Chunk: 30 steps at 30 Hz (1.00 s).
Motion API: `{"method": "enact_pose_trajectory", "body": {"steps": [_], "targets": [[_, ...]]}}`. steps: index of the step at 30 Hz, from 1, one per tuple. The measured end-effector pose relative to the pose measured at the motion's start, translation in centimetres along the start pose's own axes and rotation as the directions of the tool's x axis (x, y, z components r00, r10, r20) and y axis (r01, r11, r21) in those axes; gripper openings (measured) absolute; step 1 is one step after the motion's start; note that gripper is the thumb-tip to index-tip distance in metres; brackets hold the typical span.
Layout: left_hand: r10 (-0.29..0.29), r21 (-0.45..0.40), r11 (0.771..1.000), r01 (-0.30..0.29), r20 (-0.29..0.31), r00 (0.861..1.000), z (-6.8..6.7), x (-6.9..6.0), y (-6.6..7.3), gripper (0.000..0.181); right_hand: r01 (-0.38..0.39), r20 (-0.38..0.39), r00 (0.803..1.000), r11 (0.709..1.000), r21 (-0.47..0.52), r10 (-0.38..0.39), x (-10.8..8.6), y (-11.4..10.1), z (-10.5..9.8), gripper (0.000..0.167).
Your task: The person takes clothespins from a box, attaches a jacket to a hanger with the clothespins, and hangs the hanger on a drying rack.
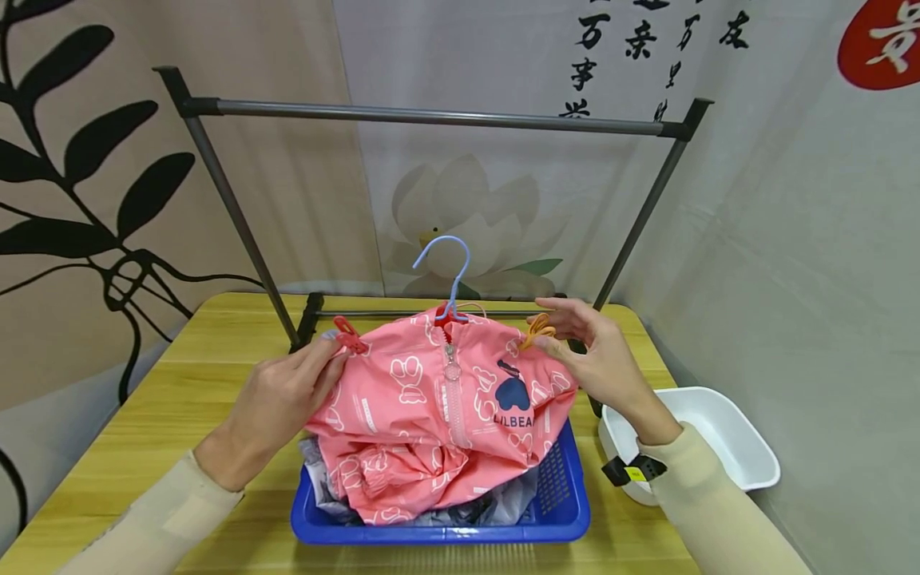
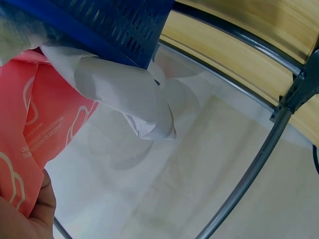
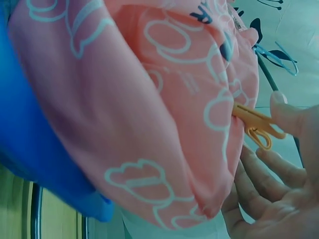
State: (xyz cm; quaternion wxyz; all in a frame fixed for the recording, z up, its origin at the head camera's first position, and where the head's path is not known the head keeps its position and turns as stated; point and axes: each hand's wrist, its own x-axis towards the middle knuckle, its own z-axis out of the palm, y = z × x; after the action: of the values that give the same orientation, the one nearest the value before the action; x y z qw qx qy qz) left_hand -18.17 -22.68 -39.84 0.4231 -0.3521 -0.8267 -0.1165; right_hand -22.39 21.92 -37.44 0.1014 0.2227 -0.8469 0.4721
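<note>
A pink child's jacket (image 1: 431, 399) with white bear outlines and a front zipper hangs on a blue hanger (image 1: 460, 279), its hook standing up from the collar. A red clothespin (image 1: 350, 335) sits at the shoulder on the left, an orange clothespin (image 1: 539, 329) at the other. My left hand (image 1: 283, 399) holds the jacket's edge beside the red clothespin; the left wrist view shows thumb and fingers on the pink cloth. Around the orange clothespin (image 3: 254, 122), my right hand (image 1: 604, 363) has its fingers spread, with the thumb close to the clip's end.
Below the jacket, a blue basket (image 1: 438, 533) contains grey and dark clothes (image 1: 503, 499). A dark metal rack (image 1: 431, 114) stands behind on the wooden table (image 1: 180, 415). A white basin (image 1: 726, 431) is at the right.
</note>
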Motion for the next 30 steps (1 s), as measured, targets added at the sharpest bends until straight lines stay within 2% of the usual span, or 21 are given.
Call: {"method": "enact_pose_trajectory", "body": {"steps": [7, 16, 23, 30], "targets": [[-0.005, -0.001, 1.000, 0.005, 0.016, 1.000, -0.3, 0.0, 0.0, 0.050, 0.000, 0.066, 0.998, 0.998, -0.069, 0.004, -0.3, 0.3, -0.4, 0.059], [-0.002, -0.012, 1.000, 0.002, 0.018, 1.000, -0.6, 0.1, 0.1, 0.050, -0.059, 0.135, 0.988, 0.990, -0.130, 0.077, -0.7, 0.9, -1.1, 0.059], [-0.018, -0.021, 1.000, 0.019, 0.038, 0.999, -0.8, 0.0, 0.2, 0.053, -0.026, 0.199, 0.979, 0.990, -0.140, 0.054, -0.9, 1.8, -1.5, 0.059], [-0.004, -0.023, 1.000, 0.004, 0.016, 1.000, -0.8, 0.3, 0.1, 0.051, -0.003, 0.227, 0.973, 0.990, -0.141, 0.035, -1.3, 2.3, -1.8, 0.060]]}}
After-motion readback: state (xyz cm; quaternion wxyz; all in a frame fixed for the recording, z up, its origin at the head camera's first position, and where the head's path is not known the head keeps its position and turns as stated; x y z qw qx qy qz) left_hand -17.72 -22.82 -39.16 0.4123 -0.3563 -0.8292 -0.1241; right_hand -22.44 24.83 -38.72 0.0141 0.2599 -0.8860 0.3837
